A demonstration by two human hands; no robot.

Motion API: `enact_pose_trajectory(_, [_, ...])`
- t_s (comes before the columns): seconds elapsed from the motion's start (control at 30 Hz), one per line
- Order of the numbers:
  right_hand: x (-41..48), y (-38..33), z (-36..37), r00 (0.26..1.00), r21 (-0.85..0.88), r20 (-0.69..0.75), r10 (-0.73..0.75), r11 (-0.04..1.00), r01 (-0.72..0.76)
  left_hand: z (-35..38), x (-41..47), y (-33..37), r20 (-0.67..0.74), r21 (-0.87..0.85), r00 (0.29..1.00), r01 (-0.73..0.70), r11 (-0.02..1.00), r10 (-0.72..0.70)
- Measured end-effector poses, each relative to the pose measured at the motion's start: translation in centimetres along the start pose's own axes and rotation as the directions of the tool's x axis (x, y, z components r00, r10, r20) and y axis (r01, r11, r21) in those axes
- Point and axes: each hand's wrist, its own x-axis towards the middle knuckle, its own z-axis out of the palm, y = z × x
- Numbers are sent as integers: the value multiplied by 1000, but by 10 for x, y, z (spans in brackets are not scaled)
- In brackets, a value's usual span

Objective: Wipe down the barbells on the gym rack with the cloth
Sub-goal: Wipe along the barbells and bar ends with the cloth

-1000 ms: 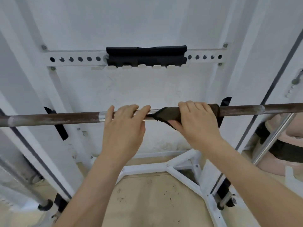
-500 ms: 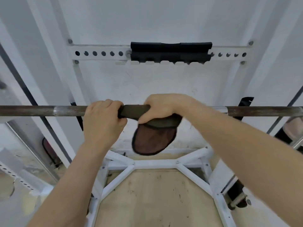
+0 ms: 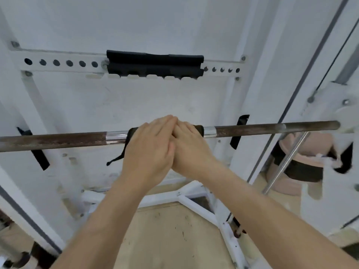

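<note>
Where the cloth lies: the dark cloth [image 3: 198, 130] is draped over the middle of the barbell [image 3: 58, 139], between two bright chrome bands [image 3: 115, 136], with both hands on top of it; a thin dark tail of it [image 3: 117, 158] hangs down to the left below the bar.
Barbell: a long, brown, rust-coloured bar running level across the view, well above the floor, its right end reaching the white rack upright [image 3: 345, 105].
Left hand: the left hand [image 3: 149, 148] lies flat on the cloth, fingers straight and together, pointing up and to the right, and laid across the fingers of the other hand.
Right hand: the right hand [image 3: 192, 148] rests on the cloth just beside the left, touching it; its fingertips and thumb are hidden, so I cannot tell whether it grips the bar or only presses on it.
Rack: a white crossbar with a row of holes [image 3: 62, 63] sits higher up behind the bar, with a black pad [image 3: 155, 64] clamped over its middle.
Black hooks: one [image 3: 239, 131] behind the bar on the right, another [image 3: 38, 156] on the left.
Below: white base struts [image 3: 194, 203] on a tan floor [image 3: 165, 239].
Right side: a slanted steel rod [image 3: 287, 162] in front of a pinkish padded thing [image 3: 312, 144].
</note>
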Motion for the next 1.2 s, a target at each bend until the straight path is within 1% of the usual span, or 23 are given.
enact_pose_trajectory(0.03, [-8, 17, -14, 999, 92, 36, -27, 995, 24, 7, 4, 5, 12, 2, 1000, -12, 1000, 12])
enact_pose_trajectory(0.07, [-16, 32, -26, 997, 210, 66, -25, 978, 11, 15, 7, 9, 12, 40, 1000, -24, 999, 23])
enact_pose_trajectory(0.1, [-25, 46, -40, 996, 324, 82, 23, 945, -48, 23, 9, 11, 2, 127, 999, -37, 991, 37])
enact_pose_trajectory(0.13, [-35, 61, -53, 991, 398, 82, 105, 908, -129, 30, 11, 16, -5, 242, 999, -47, 969, 50])
enact_pose_trajectory(0.17, [-44, 77, -65, 979, 407, 83, 187, 890, -205, 38, 12, 19, -8, 347, 999, -44, 937, 50])
enact_pose_trajectory(0.2, [-53, 97, -74, 962, 334, 96, 256, 902, -274, 45, 15, 22, -7, 425, 999, -34, 905, 41])
enact_pose_trajectory(0.27, [-73, 141, -86, 931, 14, 158, 329, 942, -336, 54, 24, 30, 18, 522, 1000, -27, 852, 21])
enact_pose_trajectory(0.3, [-80, 160, -86, 914, -107, 196, 355, 934, -340, 59, 31, 36, 24, 541, 999, -39, 840, 30])
enact_pose_trajectory(0.33, [-86, 175, -85, 898, -151, 223, 380, 923, -354, 63, 40, 46, 43, 548, 998, -57, 835, 40])
enact_pose_trajectory(0.43, [-93, 194, -79, 903, -74, 232, 361, 932, -354, 80, 72, 85, 124, 566, 992, -96, 819, 31])
enact_pose_trajectory(0.57, [-94, 209, -71, 931, 28, 225, 287, 953, -301, 104, 96, 110, 123, 571, 992, -45, 820, -31])
enact_pose_trajectory(0.63, [-95, 215, -69, 938, 1, 227, 263, 963, -270, 100, 81, 102, 55, 574, 998, -61, 817, 35])
enact_pose_trajectory(0.7, [-97, 218, -67, 943, -20, 226, 246, 968, -248, 92, 55, 75, -68, 590, 994, -33, 806, 90])
enact_pose_trajectory(0.73, [-99, 218, -67, 943, -7, 226, 242, 969, -247, 85, 43, 60, -118, 608, 991, 16, 794, 70])
enact_pose_trajectory(0.8, [-100, 217, -66, 950, 37, 207, 234, 969, -246, 68, 33, 42, -189, 585, 981, 145, 798, -40])
enact_pose_trajectory(0.87, [-99, 214, -65, 950, 72, 212, 230, 966, -250, 65, 41, 46, -187, 562, 975, 210, 800, -124])
enact_pose_trajectory(0.9, [-100, 213, -65, 949, 98, 216, 228, 962, -253, 70, 49, 56, -140, 556, 982, 186, 810, -130])
enact_pose_trajectory(0.93, [-100, 213, -67, 947, 134, 221, 232, 955, -265, 78, 61, 72, -73, 558, 992, 129, 820, -106])
enact_pose_trajectory(1.0, [-100, 213, -70, 945, 248, 207, 254, 921, -302, 100, 85, 108, 64, 573, 998, -21, 819, -19])
enact_pose_trajectory(1.03, [-100, 212, -72, 941, 335, 186, 284, 882, -332, 112, 95, 124, 102, 567, 995, -55, 822, -4])
enact_pose_trajectory(1.1, [-99, 210, -73, 917, 507, 126, 378, 770, -387, 130, 113, 150, 133, 541, 991, -44, 840, -34])
enact_pose_trajectory(1.13, [-99, 208, -73, 906, 534, 98, 411, 747, -396, 134, 116, 155, 141, 528, 990, -56, 848, -23])
enact_pose_trajectory(1.2, [-102, 201, -69, 906, 431, 40, 421, 811, -396, 126, 112, 150, 161, 494, 983, -157, 855, 87])
